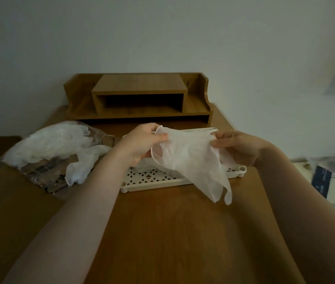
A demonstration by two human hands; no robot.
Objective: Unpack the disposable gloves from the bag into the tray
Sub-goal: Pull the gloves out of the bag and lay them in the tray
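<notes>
A thin translucent white disposable glove hangs stretched between both hands above the tray. My left hand pinches its rolled cuff, and my right hand grips its other side. The glove's fingers dangle down past the tray's near edge. The white perforated tray lies on the wooden desk under the glove, partly hidden by it. At the left lies a clear plastic bag stuffed with more white gloves, and one loose glove spills out of its mouth toward the tray.
A wooden desk organiser with an open shelf stands at the back against the wall. The desk top stretches toward me. Papers and clutter sit off the desk's right edge.
</notes>
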